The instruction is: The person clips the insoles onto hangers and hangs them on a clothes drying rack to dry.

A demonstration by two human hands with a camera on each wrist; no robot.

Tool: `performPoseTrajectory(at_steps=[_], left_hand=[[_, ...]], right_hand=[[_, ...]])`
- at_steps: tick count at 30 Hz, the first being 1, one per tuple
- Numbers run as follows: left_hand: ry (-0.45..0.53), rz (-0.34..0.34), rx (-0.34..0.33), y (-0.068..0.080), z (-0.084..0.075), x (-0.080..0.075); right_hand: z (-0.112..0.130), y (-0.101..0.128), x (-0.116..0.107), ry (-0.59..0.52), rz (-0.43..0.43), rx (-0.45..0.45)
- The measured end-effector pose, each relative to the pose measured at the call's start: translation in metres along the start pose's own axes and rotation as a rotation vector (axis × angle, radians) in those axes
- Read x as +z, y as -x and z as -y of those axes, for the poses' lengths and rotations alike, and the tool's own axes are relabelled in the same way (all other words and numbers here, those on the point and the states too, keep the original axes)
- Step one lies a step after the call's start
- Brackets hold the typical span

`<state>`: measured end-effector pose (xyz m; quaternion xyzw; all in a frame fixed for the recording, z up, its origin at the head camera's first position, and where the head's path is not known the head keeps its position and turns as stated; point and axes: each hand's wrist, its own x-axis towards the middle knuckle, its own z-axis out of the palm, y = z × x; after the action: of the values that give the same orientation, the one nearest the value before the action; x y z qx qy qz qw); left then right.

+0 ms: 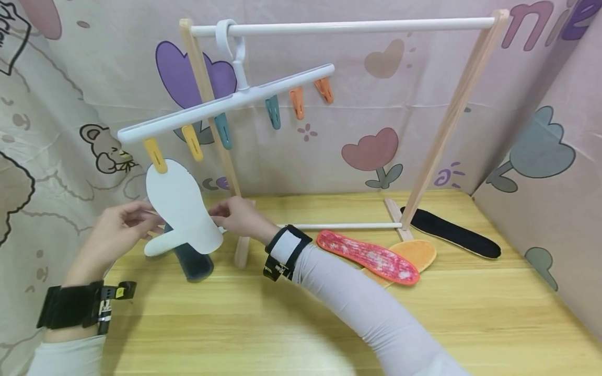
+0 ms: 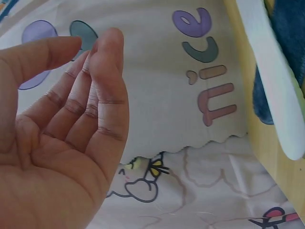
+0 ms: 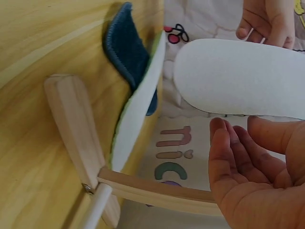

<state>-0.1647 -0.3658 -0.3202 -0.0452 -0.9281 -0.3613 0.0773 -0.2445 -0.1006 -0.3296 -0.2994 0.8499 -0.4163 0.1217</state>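
As white insole (image 1: 178, 201) hangs | left hand (image 1: 117, 230), right hand (image 1: 242, 216): flanking, thumbs parted from fingers

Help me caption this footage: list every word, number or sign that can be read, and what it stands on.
"nice", sideways, on the backdrop, left wrist view.
"nic", backdrop, right wrist view; next letter mostly hidden.
"c" and a partly hidden letter, backdrop, head view, by the stand.
"ni", then a cut-off letter, backdrop, head view, top right.
Black script, backdrop, head view, top left: cut off, unreadable.
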Motion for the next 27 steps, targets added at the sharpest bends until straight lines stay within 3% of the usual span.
performPoseTrajectory(at_steps=[13, 27], left_hand=[[-0.081, 0.008, -0.032, -0.025, 0.024, 0.006], [-0.075, 0.114, -0.096, -0.047, 0.050, 0.017]], right_hand=[[-0.013, -0.010, 0.016, 0.030, 0.040, 0.083], [-0.025, -0.018, 0.033, 0.117, 0.047, 0.101]])
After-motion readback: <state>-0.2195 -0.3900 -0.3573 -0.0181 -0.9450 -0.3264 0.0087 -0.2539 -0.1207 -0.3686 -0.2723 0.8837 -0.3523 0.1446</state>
